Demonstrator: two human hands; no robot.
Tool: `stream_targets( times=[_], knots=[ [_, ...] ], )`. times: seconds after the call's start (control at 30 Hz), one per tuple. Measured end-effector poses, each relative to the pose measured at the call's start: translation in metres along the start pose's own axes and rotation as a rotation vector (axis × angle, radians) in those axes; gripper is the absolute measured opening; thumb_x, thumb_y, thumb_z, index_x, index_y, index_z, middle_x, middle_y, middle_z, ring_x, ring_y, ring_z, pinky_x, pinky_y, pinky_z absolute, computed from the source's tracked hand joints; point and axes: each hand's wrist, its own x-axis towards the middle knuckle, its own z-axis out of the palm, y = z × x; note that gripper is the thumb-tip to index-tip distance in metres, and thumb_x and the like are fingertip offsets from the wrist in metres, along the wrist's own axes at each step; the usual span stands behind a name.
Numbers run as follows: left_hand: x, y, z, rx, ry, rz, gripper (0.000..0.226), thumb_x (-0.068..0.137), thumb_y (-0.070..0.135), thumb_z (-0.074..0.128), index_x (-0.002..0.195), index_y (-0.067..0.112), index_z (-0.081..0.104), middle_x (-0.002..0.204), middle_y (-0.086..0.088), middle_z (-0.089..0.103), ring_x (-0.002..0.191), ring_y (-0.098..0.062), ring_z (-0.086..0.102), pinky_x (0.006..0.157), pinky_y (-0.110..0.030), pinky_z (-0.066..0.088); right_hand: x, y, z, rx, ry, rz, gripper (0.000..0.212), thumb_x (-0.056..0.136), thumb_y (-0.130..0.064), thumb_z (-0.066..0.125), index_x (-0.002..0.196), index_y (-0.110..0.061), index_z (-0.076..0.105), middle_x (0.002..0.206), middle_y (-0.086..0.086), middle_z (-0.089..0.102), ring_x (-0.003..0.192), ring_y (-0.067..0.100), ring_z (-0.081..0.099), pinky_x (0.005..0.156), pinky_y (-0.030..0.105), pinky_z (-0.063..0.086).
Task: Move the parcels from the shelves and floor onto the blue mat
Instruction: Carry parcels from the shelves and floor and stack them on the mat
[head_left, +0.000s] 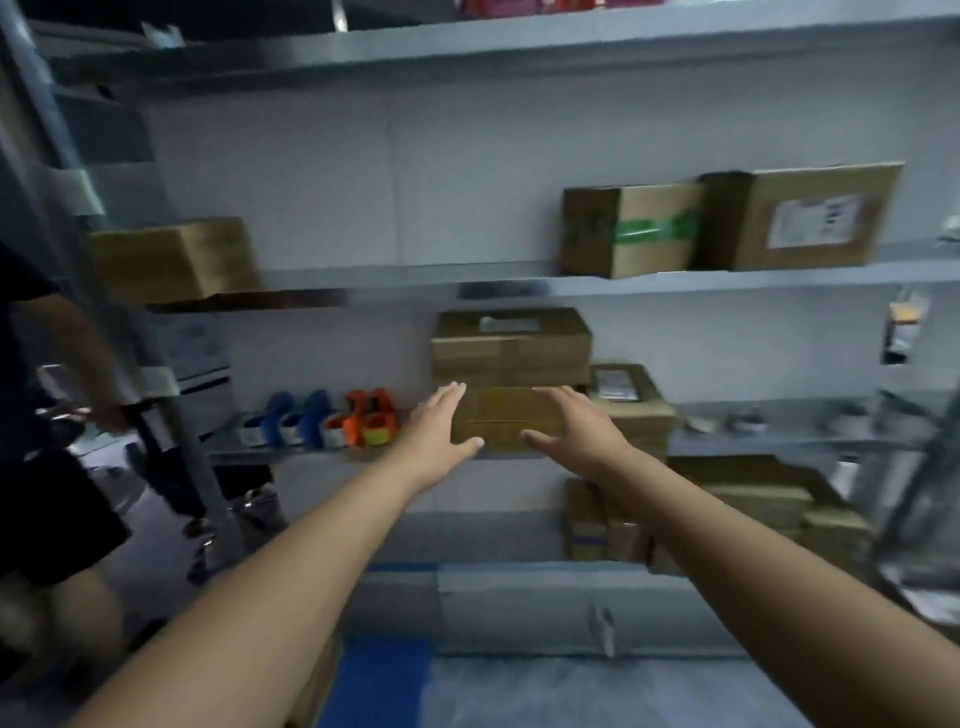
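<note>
At the shelf (779, 441), my open left hand (441, 423) and right hand (574, 428) flank the bottom parcel (506, 415); the top parcel (511, 345) could topple.

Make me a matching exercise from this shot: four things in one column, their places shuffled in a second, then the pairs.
Things
1 green-taped box
2 orange dispensers
3 blue mat
4 big labelled box

Places
A at the bottom of the view
B middle shelf, far right
C lower shelf, left of the left hand
D middle shelf, just left of another box

Pairs: 1-D, 2-C, 3-A, 4-B
</note>
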Motion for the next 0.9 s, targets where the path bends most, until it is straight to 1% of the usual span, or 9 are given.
stream_targets(
  times=[0.1,0.17,0.27,0.4,0.5,0.57,0.7,0.83,0.9],
  knots=[
    [0.021,0.068,0.041,-0.016,-0.08,0.098,0.081,0.089,0.03,0.068,0.154,0.016,0.021,0.162,-0.002,0.018,0.149,-0.016,0.015,0.12,-0.029,0.013,-0.035,0.067,-0.047,-0.03,0.054,0.125,0.072,0.086,-0.045,0.067,0.147,-0.019,0.039,0.148,0.002,0.044,0.137,0.021,0.04,0.113,0.037,0.035],
    [0.032,0.114,0.07,-0.027,-0.146,0.155,0.083,0.089,0.031,0.068,0.155,0.017,0.02,0.162,0.0,0.017,0.149,-0.016,0.014,0.121,-0.033,0.014,-0.06,0.111,-0.076,-0.031,0.087,0.193,0.072,0.086,-0.047,0.067,0.147,-0.02,0.039,0.148,0.001,0.044,0.136,0.02,0.042,0.112,0.039,0.037],
    [0.049,0.188,0.119,-0.032,-0.231,0.263,0.083,0.088,0.033,0.069,0.154,0.018,0.02,0.162,-0.001,0.019,0.148,-0.019,0.018,0.121,-0.038,0.018,-0.1,0.179,-0.121,-0.063,0.144,0.267,0.073,0.085,-0.05,0.067,0.146,-0.02,0.039,0.146,0.001,0.046,0.133,0.02,0.044,0.111,0.039,0.038],
    [0.07,0.303,0.192,-0.061,-0.3,0.393,0.083,0.087,0.034,0.07,0.153,0.018,0.022,0.161,-0.002,0.022,0.145,-0.019,0.026,0.118,-0.033,0.021,-0.16,0.278,-0.187,-0.145,0.216,0.41,0.075,0.085,-0.054,0.065,0.146,-0.02,0.04,0.149,0.003,0.043,0.139,0.021,0.036,0.114,0.039,0.031],
    [0.081,0.392,0.252,-0.086,-0.378,0.525,0.083,0.086,0.035,0.071,0.153,0.019,0.023,0.16,-0.003,0.024,0.146,-0.02,0.024,0.12,-0.039,0.022,-0.208,0.355,-0.237,-0.154,0.276,0.55,0.074,0.084,-0.052,0.067,0.145,-0.018,0.041,0.148,0.006,0.042,0.139,0.023,0.034,0.116,0.039,0.03],
    [0.082,0.446,0.291,-0.127,-0.419,0.591,0.084,0.085,0.036,0.072,0.152,0.021,0.024,0.16,-0.001,0.025,0.146,-0.02,0.024,0.119,-0.038,0.023,-0.244,0.4,-0.264,-0.163,0.303,0.642,0.075,0.084,-0.052,0.067,0.145,-0.018,0.04,0.148,0.006,0.042,0.139,0.022,0.035,0.115,0.039,0.03],
    [0.074,0.531,0.361,-0.187,-0.515,0.718,0.085,0.085,0.037,0.071,0.153,0.022,0.022,0.16,0.001,0.023,0.147,-0.019,0.023,0.119,-0.04,0.024,-0.312,0.467,-0.304,-0.181,0.337,0.803,0.074,0.083,-0.052,0.067,0.144,-0.019,0.042,0.148,0.005,0.043,0.139,0.022,0.034,0.115,0.041,0.032],
    [0.074,0.596,0.418,-0.175,-0.588,0.797,0.084,0.088,0.036,0.068,0.154,0.017,0.02,0.161,-0.002,0.02,0.148,-0.019,0.02,0.121,-0.037,0.02,-0.363,0.518,-0.333,-0.188,0.367,0.93,0.073,0.084,-0.052,0.066,0.144,-0.018,0.042,0.148,0.005,0.044,0.14,0.022,0.033,0.115,0.041,0.031],
    [0.075,0.623,0.446,-0.206,-0.613,0.816,0.083,0.088,0.034,0.069,0.154,0.018,0.02,0.161,-0.002,0.022,0.147,-0.02,0.022,0.12,-0.039,0.022,-0.383,0.545,-0.343,-0.185,0.384,0.991,0.073,0.085,-0.051,0.066,0.144,-0.018,0.041,0.149,0.004,0.043,0.14,0.022,0.032,0.115,0.041,0.031]
  ],
)
